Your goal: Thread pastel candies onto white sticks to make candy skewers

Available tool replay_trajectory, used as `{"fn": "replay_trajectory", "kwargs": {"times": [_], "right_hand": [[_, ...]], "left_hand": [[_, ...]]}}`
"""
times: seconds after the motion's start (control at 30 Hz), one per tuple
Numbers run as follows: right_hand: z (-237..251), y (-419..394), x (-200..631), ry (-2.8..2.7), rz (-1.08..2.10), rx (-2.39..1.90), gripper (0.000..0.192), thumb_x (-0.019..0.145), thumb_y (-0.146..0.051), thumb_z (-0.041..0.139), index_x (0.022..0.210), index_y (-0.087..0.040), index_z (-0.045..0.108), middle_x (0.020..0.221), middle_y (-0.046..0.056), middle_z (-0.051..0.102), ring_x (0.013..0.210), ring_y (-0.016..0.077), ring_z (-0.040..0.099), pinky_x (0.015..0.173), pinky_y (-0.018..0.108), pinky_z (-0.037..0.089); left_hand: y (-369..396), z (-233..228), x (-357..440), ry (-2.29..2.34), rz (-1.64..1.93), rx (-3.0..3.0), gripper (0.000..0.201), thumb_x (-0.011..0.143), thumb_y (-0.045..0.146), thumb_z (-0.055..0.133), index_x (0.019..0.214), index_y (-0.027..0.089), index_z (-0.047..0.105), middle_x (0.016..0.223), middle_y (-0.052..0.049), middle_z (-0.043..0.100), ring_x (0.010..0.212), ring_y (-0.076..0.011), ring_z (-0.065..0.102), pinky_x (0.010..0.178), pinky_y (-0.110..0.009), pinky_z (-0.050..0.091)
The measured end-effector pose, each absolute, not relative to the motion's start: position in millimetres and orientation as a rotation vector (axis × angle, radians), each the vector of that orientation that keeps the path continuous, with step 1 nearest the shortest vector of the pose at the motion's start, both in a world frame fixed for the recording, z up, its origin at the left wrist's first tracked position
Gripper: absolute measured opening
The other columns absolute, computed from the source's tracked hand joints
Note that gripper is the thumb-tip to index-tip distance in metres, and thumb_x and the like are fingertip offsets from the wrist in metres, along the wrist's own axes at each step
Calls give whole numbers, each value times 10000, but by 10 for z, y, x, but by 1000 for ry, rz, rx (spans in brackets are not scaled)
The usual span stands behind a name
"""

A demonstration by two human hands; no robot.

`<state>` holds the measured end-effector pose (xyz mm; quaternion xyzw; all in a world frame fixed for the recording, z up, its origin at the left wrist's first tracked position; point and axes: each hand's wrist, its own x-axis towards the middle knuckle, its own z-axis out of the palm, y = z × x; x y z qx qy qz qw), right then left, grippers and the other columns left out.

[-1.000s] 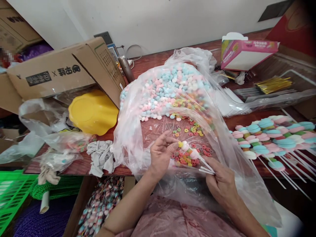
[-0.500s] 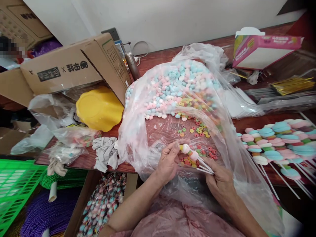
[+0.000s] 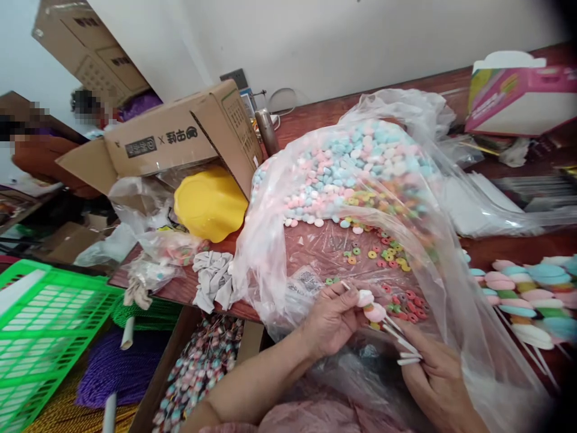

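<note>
Nearest: right hand (image 3: 433,376) is closing around a bundle of white sticks (image 3: 406,352), gripping them low down; one stick is carrying a pink and a white candy disc (image 3: 372,307) near its top. Left hand (image 3: 331,319) is sitting just beside it, fingers curled, fingertips pinching the stick at the discs; can't tell whether it's holding a loose piece. Both hands are working inside the mouth of a big clear plastic bag (image 3: 455,288) lying open on the bench (image 3: 315,117). Bag is holding loose coloured ring candies (image 3: 401,294) right by the hands, and a heap of pink, blue and white disc candies (image 3: 351,168) further back. Right of the bag, finished skewers (image 3: 523,288) are lying in a row, partly cut off by the frame edge. Left, below bench level: green plastic crate (image 3: 49,325), contents hard to make out. On the bench left: grey cloth (image 3: 214,279), small bags, yellow tub (image 3: 210,204) tipped under an open cardboard box (image 3: 180,135). Far right: pink carton (image 3: 518,99), cropped. Far left background is blurred.
</note>
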<state>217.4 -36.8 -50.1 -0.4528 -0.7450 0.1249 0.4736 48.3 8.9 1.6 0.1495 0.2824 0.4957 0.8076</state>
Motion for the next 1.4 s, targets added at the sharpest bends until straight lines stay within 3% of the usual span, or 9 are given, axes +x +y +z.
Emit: {"fn": "replay_trajectory", "kwargs": {"times": [0.2, 0.37, 0.5, 0.67, 0.9, 1.03, 1.1, 1.23, 1.4], "right_hand": [[-455, -345, 2111, -1770, 296, -1128, 429, 835, -61, 505, 1171, -251, 691, 836, -7, 789, 616, 155, 732, 589, 203, 560], [-530, -333, 2226, -1573, 444, -1376, 197, 909, -217, 580, 1042, -209, 727, 825, 10, 783, 631, 162, 717, 585, 199, 549], [-603, -295, 2295, -1533, 429, -1446, 198, 918, -273, 588, 1019, -201, 744, 772, 5, 768, 630, 166, 716, 571, 192, 545], [-619, -291, 2269, -1684, 414, -1320, 225, 889, -203, 549, 1013, -193, 736, 681, -16, 734, 522, 138, 674, 504, 179, 521], [-683, -315, 2316, -1648, 453, -1330, 206, 897, -192, 574, 1040, -191, 723, 731, 2, 748, 592, 157, 705, 549, 199, 537], [-755, -328, 2336, -1680, 410, -1324, 259, 883, -159, 553, 1090, -195, 704, 784, 9, 768, 636, 166, 723, 591, 215, 555], [-762, -325, 2335, -1706, 375, -1295, 294, 861, -138, 546, 1109, -197, 693, 803, 4, 774, 604, 157, 711, 593, 219, 557], [-766, -308, 2330, -1713, 357, -1305, 300, 845, -139, 529, 1091, -194, 690, 785, 4, 771, 582, 157, 700, 582, 223, 552], [-802, -301, 2334, -1702, 388, -1351, 275, 846, -182, 517, 1055, -181, 696, 756, 15, 761, 581, 171, 693, 559, 240, 539]], "left_hand": [[97, -24, 484, 670, 953, 475, 437, 690, 441, 873, 939, 103, 755, 933, -129, 757, 790, -184, 714, 736, -280, 517], [762, 308, 63, 1048, 620, 1225, 653, 886, 561, 643, 1409, 185, 540, 986, -82, 716, 792, -195, 692, 798, -355, 531], [1513, 357, -220, 1660, 428, 2176, 312, 966, 332, 545, 1132, 101, 672, 1149, -159, 666, 1078, -294, 626, 982, -431, 470], [1889, 115, -189, 1747, 26, 2515, 279, 976, 236, 493, 1064, 62, 693, 1223, -196, 635, 1188, -302, 574, 1059, -416, 437], [1382, 65, -133, 1366, -35, 2647, 233, 909, 201, 525, 969, 97, 725, 1061, -170, 681, 1036, -295, 624, 977, -423, 491], [1135, 52, -263, 1288, 230, 2549, 424, 887, 187, 567, 1302, 119, 616, 1279, -174, 638, 1161, -293, 593, 1031, -427, 472], [1136, 39, -335, 1324, 371, 2414, 478, 882, 205, 588, 1355, 136, 582, 1253, -149, 661, 1124, -265, 616, 1007, -398, 487], [1281, -11, -384, 1403, 431, 2288, 291, 875, 170, 562, 1122, 155, 714, 1021, -93, 721, 969, -232, 657, 923, -365, 507], [1415, -26, -332, 1310, 333, 2434, 202, 854, 122, 536, 908, 144, 730, 1002, -111, 696, 988, -239, 637, 931, -367, 495]]}}
